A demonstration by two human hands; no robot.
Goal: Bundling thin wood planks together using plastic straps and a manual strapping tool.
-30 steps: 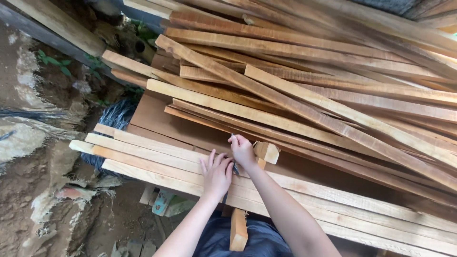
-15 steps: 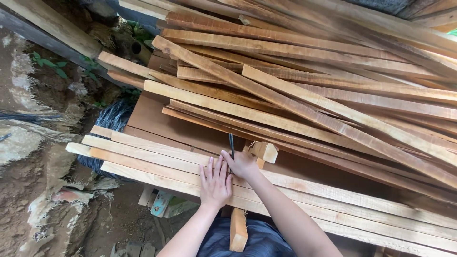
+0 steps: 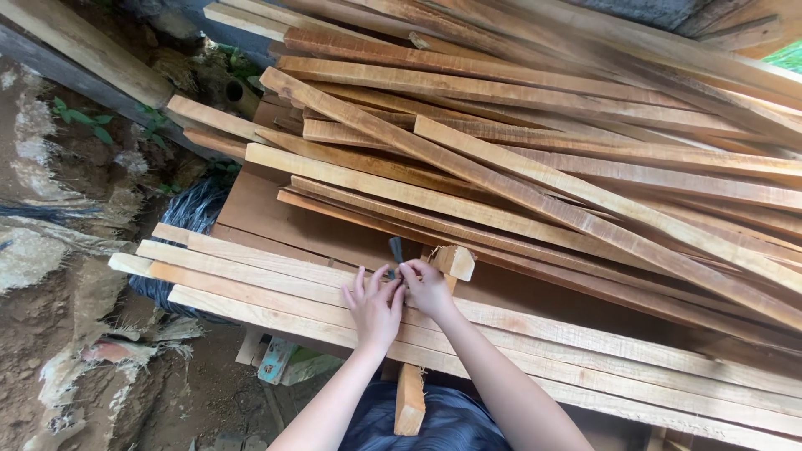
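Under both hands, pale wooden slats point(image 3: 276, 280) lie side by side; the left hand point(image 3: 373, 306) presses flat, fingers spread, apparently steadying them, while the right hand point(image 3: 428, 288) pinches a small dark tool point(image 3: 395, 250) upright beside a wood block point(image 3: 452, 260).

Daylight falls on bare dirt ground point(image 3: 50, 351) with small green weeds point(image 3: 79, 117) beside stacked lumber point(image 3: 585, 150).

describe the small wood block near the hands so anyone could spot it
Start at the row of long pale slats lying side by side nearest the person. Beside the right hand sits a short wood block, the only stubby squared piece among long strips.
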